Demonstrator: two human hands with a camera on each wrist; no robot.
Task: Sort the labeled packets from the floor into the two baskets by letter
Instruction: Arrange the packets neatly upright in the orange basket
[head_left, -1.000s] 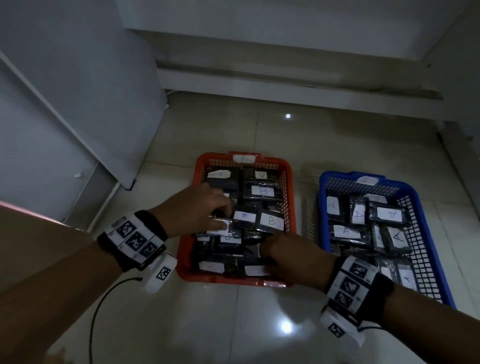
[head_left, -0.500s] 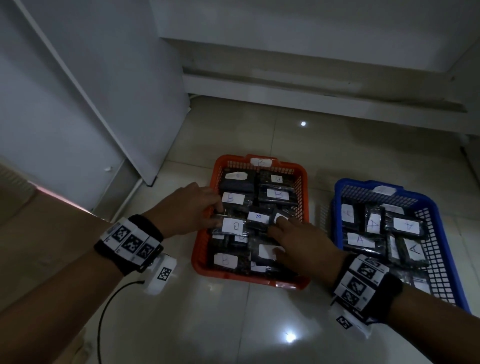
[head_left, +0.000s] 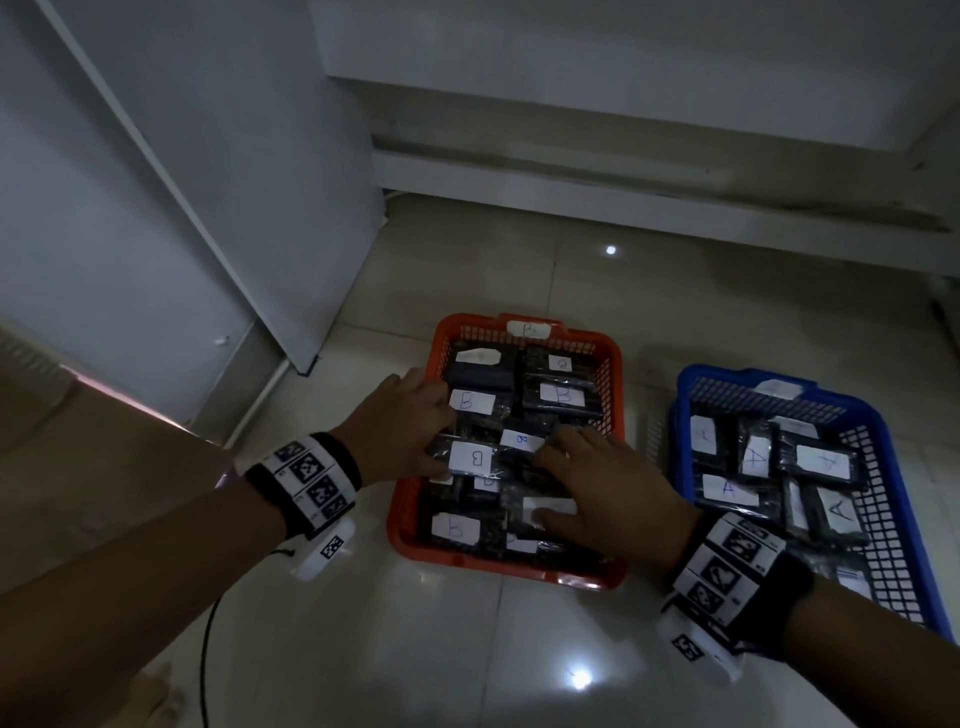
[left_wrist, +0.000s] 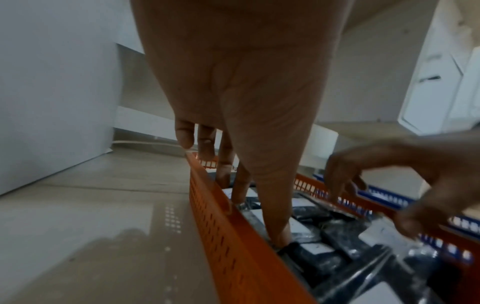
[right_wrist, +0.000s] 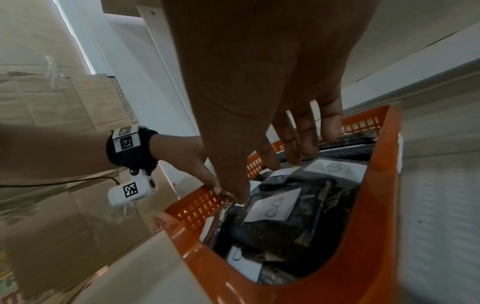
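Observation:
The orange basket (head_left: 410, 540) (left_wrist: 221, 236) (right_wrist: 363, 236) holds several dark packets with white B labels (head_left: 472, 460) (right_wrist: 275, 205). My left hand (head_left: 405, 431) (left_wrist: 246, 102) reaches over its left wall, straight fingers and thumb touching the packets on that side. My right hand (head_left: 608, 483) (right_wrist: 259, 82) lies flat with fingers spread on the packets in the basket's middle and right. To the right, the blue basket (head_left: 680, 400) (left_wrist: 384, 197) holds several packets labelled A (head_left: 727, 488). No packets show on the floor.
Both baskets stand on a glossy tiled floor (head_left: 519, 649). A white panel (head_left: 208, 208) rises at the left and a low white ledge (head_left: 623, 182) runs along the back. A black cable (head_left: 208, 649) trails from my left wrist. Cardboard boxes (right_wrist: 52, 205) stand at my left.
My right hand has moved forward from the orange basket's near edge onto the middle packets. My left hand stays at the basket's left side. The head view has swung left.

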